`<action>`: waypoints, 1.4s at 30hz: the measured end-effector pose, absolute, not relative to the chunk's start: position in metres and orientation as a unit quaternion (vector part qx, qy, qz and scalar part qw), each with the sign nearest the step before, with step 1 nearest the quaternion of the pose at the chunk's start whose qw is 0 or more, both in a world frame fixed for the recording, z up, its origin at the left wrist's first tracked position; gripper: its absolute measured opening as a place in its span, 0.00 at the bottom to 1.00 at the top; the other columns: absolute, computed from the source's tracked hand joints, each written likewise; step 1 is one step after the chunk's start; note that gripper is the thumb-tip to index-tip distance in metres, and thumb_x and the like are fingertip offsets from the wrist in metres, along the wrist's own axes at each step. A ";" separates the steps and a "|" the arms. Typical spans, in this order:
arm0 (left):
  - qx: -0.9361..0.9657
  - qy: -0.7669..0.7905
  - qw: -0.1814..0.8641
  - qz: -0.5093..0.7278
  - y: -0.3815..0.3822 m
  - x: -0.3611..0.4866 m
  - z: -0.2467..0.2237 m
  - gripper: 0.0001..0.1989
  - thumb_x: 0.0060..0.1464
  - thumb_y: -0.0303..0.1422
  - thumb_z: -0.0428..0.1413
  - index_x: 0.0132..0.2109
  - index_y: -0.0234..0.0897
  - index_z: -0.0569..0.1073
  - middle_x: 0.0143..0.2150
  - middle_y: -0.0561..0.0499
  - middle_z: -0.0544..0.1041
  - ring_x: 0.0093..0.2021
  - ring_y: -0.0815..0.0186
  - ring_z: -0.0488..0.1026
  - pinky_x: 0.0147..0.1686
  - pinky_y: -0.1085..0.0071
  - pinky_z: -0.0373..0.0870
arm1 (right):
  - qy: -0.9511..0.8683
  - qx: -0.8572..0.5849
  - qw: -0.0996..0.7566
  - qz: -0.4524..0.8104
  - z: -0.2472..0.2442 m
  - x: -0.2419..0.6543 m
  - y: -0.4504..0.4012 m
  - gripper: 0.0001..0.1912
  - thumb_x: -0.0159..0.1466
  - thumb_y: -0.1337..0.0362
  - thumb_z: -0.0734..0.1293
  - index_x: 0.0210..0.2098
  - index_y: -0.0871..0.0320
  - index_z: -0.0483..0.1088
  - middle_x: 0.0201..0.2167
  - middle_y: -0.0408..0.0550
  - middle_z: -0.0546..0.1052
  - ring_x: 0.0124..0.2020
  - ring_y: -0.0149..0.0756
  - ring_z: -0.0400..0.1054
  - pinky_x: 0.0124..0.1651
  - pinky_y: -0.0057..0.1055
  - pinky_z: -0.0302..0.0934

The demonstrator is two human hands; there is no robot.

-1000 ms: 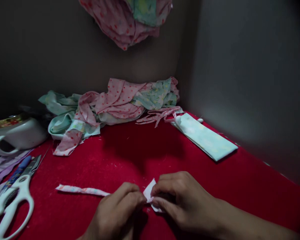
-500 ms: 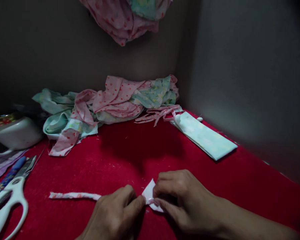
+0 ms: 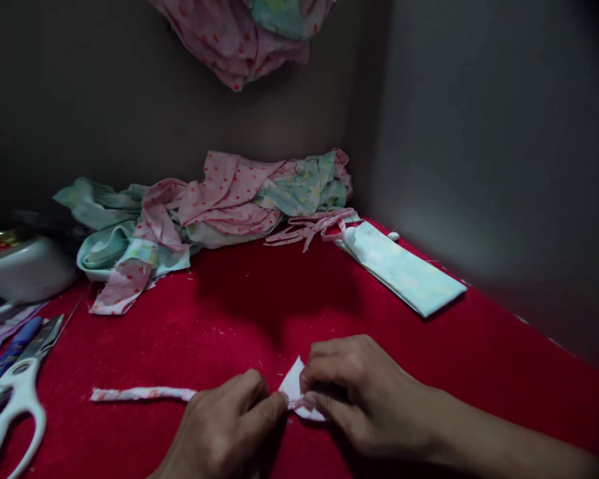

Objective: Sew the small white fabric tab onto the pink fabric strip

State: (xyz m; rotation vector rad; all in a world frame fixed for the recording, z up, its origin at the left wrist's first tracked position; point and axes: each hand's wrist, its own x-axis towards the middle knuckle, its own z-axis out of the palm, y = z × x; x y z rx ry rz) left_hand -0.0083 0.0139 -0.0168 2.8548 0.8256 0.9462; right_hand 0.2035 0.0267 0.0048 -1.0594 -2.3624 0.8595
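While the left hand (image 3: 224, 419) pinches a thin cloth strip (image 3: 142, 394) with its thumb and finger, the right hand (image 3: 359, 392) pinches the white flap (image 3: 290, 384) at the other end. The strip lies low on the red cloth (image 3: 160, 356), and its rolled part, white with pale orange marks, pokes out past the left side of the left hand. That hand hides the middle, so the roll and the flap look like one piece, but I can't be fully sure. The flap sits between the two hands, with one corner pointing up and away and another part tucked under the right thumb. Both thumb tips are near each other at the fold.

To the left of the left hand are white-handled scissors (image 3: 24, 399), with a blue stick-like tool (image 3: 17, 342) beside them, a bit of purple cloth (image 3: 4, 327) and a white cup (image 3: 37, 269). Far in front of the hands is a messy pile of pink and green cloth (image 3: 234, 199). Thin pink strings (image 3: 307, 231) lie next to it, touching a folded pale green cloth (image 3: 404, 266). More pink cloth (image 3: 229, 43) hangs up high by the dark wall (image 3: 104, 86)
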 end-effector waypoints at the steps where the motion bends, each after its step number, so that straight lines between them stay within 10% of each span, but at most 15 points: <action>1: 0.914 0.257 0.012 0.313 0.014 -0.009 -0.017 0.13 0.55 0.22 0.42 0.39 0.31 0.71 0.20 0.53 0.63 0.16 0.70 0.60 0.13 0.77 0.53 | -0.847 -0.382 0.203 0.310 0.005 0.204 0.027 0.04 0.57 0.71 0.65 0.29 0.59 0.72 0.24 0.41 0.71 0.25 0.25 0.60 0.28 0.24 0.49; 24: 0.823 0.333 0.349 0.301 0.011 -0.006 -0.005 0.12 0.58 0.25 0.49 0.37 0.37 0.77 0.26 0.51 0.72 0.23 0.73 0.70 0.21 0.81 0.65 | -0.625 -0.376 0.243 0.639 0.007 0.194 0.027 0.07 0.55 0.72 0.64 0.29 0.65 0.75 0.23 0.45 0.72 0.23 0.28 0.66 0.27 0.24 0.61; 34: 0.772 0.360 0.372 0.369 0.008 0.002 0.000 0.07 0.56 0.26 0.51 0.35 0.35 0.74 0.28 0.51 0.73 0.26 0.70 0.71 0.24 0.78 0.67 | -0.646 -0.415 0.238 0.595 -0.001 0.185 0.022 0.05 0.55 0.71 0.64 0.26 0.64 0.72 0.18 0.44 0.71 0.20 0.27 0.64 0.24 0.22 0.56; 42: 0.851 0.333 0.158 0.374 -0.004 0.006 -0.011 0.08 0.59 0.23 0.46 0.38 0.34 0.69 0.32 0.49 0.69 0.28 0.72 0.70 0.23 0.81 0.66 | -0.669 -0.419 0.251 0.560 -0.003 0.183 0.019 0.06 0.53 0.72 0.62 0.26 0.63 0.72 0.18 0.42 0.70 0.20 0.27 0.63 0.22 0.22 0.54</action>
